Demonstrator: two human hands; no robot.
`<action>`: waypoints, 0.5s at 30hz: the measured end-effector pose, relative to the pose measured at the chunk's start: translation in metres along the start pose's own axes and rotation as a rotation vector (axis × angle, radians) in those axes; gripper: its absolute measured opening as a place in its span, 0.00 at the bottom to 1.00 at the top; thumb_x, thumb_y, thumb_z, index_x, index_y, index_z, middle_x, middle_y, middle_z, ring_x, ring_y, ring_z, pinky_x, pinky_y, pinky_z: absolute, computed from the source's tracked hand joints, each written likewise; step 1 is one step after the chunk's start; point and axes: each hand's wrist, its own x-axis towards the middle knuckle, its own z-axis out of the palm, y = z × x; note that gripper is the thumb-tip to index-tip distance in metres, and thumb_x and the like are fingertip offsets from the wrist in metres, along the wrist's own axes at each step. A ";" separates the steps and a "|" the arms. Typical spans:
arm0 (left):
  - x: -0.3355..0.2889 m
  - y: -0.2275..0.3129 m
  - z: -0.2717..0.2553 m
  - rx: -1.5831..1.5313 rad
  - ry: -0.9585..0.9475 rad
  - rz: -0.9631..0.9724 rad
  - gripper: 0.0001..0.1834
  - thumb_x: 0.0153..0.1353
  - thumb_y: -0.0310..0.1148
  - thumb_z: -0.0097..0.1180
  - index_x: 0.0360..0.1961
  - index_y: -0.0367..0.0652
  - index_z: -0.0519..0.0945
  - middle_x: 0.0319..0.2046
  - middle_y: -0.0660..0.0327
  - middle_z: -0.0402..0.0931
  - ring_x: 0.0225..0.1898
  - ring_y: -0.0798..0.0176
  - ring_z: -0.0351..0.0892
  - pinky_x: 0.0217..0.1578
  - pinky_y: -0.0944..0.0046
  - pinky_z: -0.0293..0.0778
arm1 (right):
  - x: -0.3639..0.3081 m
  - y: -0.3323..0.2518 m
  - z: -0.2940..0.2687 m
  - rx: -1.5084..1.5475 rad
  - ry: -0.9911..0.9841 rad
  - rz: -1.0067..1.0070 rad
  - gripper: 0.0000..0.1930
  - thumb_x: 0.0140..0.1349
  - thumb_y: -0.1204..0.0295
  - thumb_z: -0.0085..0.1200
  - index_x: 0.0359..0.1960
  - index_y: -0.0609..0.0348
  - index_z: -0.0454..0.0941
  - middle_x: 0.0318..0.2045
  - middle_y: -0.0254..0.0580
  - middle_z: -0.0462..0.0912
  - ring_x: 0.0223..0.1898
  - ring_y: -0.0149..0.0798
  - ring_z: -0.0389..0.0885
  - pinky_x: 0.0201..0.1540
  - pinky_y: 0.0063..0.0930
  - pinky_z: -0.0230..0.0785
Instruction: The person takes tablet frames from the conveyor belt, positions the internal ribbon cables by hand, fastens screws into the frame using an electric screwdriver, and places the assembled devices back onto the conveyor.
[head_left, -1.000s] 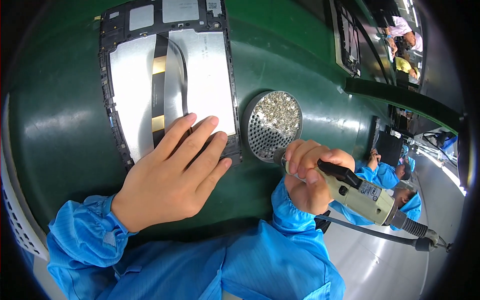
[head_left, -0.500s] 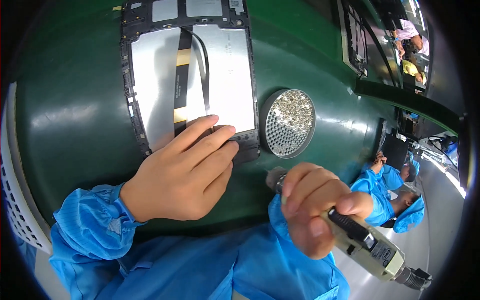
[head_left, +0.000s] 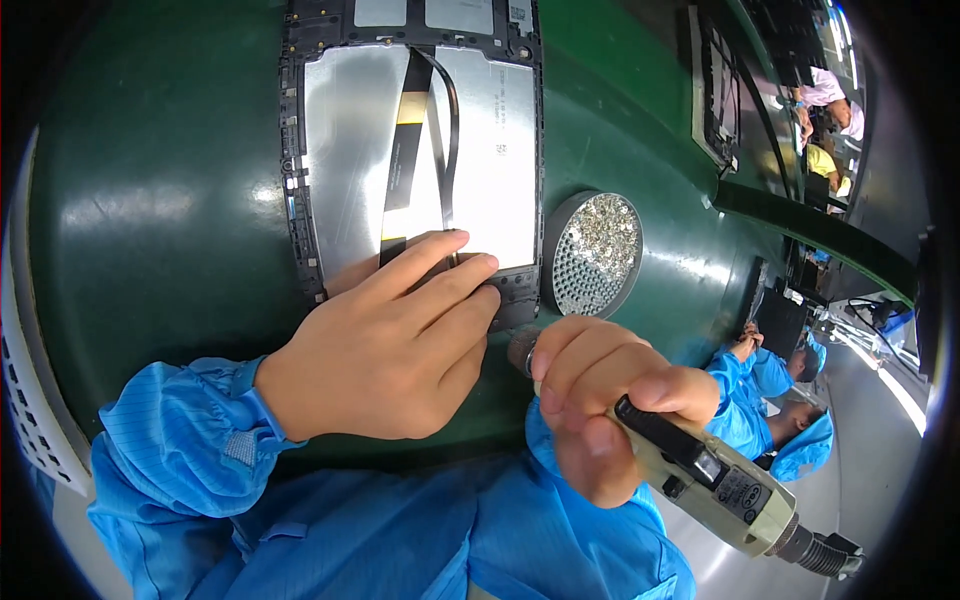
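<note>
My left hand (head_left: 385,350) lies with its fingers stretched out over the near end of an opened tablet housing (head_left: 520,290). The housing has a black frame and two silvery panels. Between them run a dark flat ribbon cable (head_left: 402,165) with gold-yellow bands and a thin black cable (head_left: 455,120); my fingertips rest by their near ends. In my closed right hand (head_left: 610,400) is an electric screwdriver (head_left: 705,475), pale green-grey with a black lever. Its front end is beside the housing's near right corner; whether the bit touches anything is hidden.
A round grey dish (head_left: 594,255) of small silvery screws, with a dimpled bottom, stands close to the housing's right edge. Another dark panel (head_left: 715,95) lies at the far right. A white slotted bin (head_left: 40,420) is at the left. Co-workers in blue (head_left: 765,395) sit at the right.
The screwdriver's front end has moved left, up to the housing's near right corner. Housing, dish and my left hand appear farther right in the picture; the fingers still lie on the housing.
</note>
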 end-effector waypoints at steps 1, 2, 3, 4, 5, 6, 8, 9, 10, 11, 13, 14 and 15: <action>0.000 0.000 0.000 -0.003 -0.001 -0.002 0.06 0.42 0.23 0.60 0.23 0.30 0.80 0.34 0.49 0.78 0.45 0.48 0.79 0.53 0.44 0.72 | 0.001 0.001 0.000 0.002 -0.001 0.000 0.16 0.58 0.76 0.50 0.48 0.58 0.63 0.20 0.39 0.70 0.20 0.37 0.71 0.27 0.36 0.66; 0.000 -0.001 0.000 -0.001 -0.002 -0.004 0.06 0.42 0.23 0.60 0.23 0.30 0.80 0.34 0.49 0.78 0.45 0.48 0.79 0.53 0.44 0.72 | 0.002 0.002 0.000 0.006 -0.016 -0.004 0.16 0.57 0.76 0.50 0.48 0.59 0.63 0.19 0.40 0.70 0.19 0.37 0.70 0.27 0.36 0.66; 0.001 -0.001 0.000 -0.001 -0.001 -0.005 0.06 0.42 0.23 0.60 0.23 0.30 0.80 0.33 0.49 0.78 0.45 0.48 0.79 0.53 0.44 0.72 | 0.003 0.002 -0.001 0.006 -0.029 -0.009 0.17 0.57 0.77 0.50 0.47 0.59 0.63 0.19 0.40 0.70 0.19 0.37 0.70 0.26 0.36 0.66; 0.002 -0.001 0.000 0.000 -0.001 -0.005 0.06 0.42 0.24 0.60 0.23 0.30 0.80 0.33 0.49 0.78 0.45 0.48 0.79 0.53 0.44 0.72 | 0.003 0.003 -0.001 0.004 -0.028 -0.011 0.17 0.57 0.77 0.50 0.47 0.59 0.63 0.19 0.40 0.70 0.19 0.37 0.70 0.26 0.36 0.66; 0.003 -0.001 0.000 0.001 0.000 -0.002 0.06 0.42 0.24 0.60 0.23 0.30 0.80 0.33 0.49 0.78 0.45 0.48 0.79 0.53 0.44 0.72 | 0.004 0.004 -0.001 0.005 -0.031 -0.015 0.16 0.56 0.77 0.50 0.47 0.59 0.63 0.19 0.40 0.70 0.18 0.37 0.70 0.26 0.37 0.66; 0.002 -0.002 -0.001 0.000 0.000 -0.001 0.07 0.42 0.24 0.60 0.23 0.31 0.80 0.34 0.49 0.78 0.46 0.48 0.78 0.53 0.44 0.72 | 0.004 0.005 0.000 0.011 -0.035 -0.024 0.16 0.56 0.77 0.50 0.46 0.59 0.63 0.18 0.40 0.70 0.18 0.37 0.70 0.26 0.37 0.66; -0.001 0.000 -0.003 0.012 0.002 0.009 0.07 0.42 0.25 0.61 0.23 0.31 0.80 0.34 0.49 0.78 0.46 0.47 0.78 0.54 0.43 0.71 | 0.002 0.005 0.004 0.026 -0.019 -0.042 0.16 0.56 0.77 0.51 0.46 0.59 0.64 0.18 0.40 0.70 0.18 0.37 0.70 0.26 0.37 0.66; -0.001 0.002 -0.007 0.016 -0.006 0.005 0.08 0.42 0.26 0.61 0.24 0.32 0.79 0.36 0.49 0.77 0.47 0.48 0.77 0.54 0.44 0.70 | 0.005 0.004 0.007 0.046 -0.008 -0.062 0.15 0.56 0.78 0.51 0.45 0.59 0.64 0.18 0.40 0.70 0.18 0.38 0.70 0.26 0.37 0.67; 0.000 0.001 -0.006 0.009 -0.008 0.018 0.10 0.42 0.27 0.61 0.26 0.32 0.79 0.37 0.49 0.77 0.48 0.48 0.76 0.54 0.44 0.69 | 0.005 0.004 0.007 0.037 -0.010 -0.097 0.15 0.56 0.78 0.51 0.45 0.59 0.64 0.18 0.40 0.70 0.18 0.38 0.70 0.26 0.37 0.67; 0.000 0.001 -0.004 0.028 0.004 0.052 0.10 0.42 0.27 0.61 0.26 0.32 0.79 0.37 0.49 0.77 0.48 0.48 0.76 0.54 0.44 0.69 | 0.001 0.003 0.007 0.029 0.002 -0.091 0.15 0.57 0.78 0.51 0.45 0.59 0.65 0.18 0.40 0.71 0.18 0.38 0.70 0.26 0.37 0.67; 0.004 -0.001 -0.001 0.018 0.014 0.066 0.08 0.40 0.29 0.57 0.22 0.34 0.79 0.36 0.51 0.76 0.46 0.50 0.75 0.53 0.48 0.69 | -0.001 0.005 0.001 0.025 -0.023 -0.101 0.15 0.58 0.80 0.51 0.46 0.60 0.65 0.19 0.41 0.71 0.20 0.38 0.70 0.28 0.39 0.68; 0.006 0.000 0.000 0.002 0.015 0.063 0.08 0.41 0.29 0.57 0.24 0.36 0.79 0.37 0.52 0.77 0.47 0.51 0.75 0.53 0.48 0.68 | -0.007 0.005 -0.005 0.068 -0.026 -0.074 0.16 0.59 0.81 0.50 0.49 0.60 0.66 0.21 0.41 0.72 0.23 0.37 0.71 0.31 0.40 0.69; 0.010 0.001 0.004 0.008 -0.023 0.086 0.09 0.44 0.30 0.57 0.27 0.37 0.80 0.39 0.54 0.77 0.48 0.52 0.74 0.54 0.48 0.68 | -0.010 -0.004 -0.012 0.018 -0.009 -0.014 0.16 0.60 0.83 0.49 0.50 0.60 0.66 0.23 0.41 0.73 0.25 0.37 0.71 0.34 0.41 0.70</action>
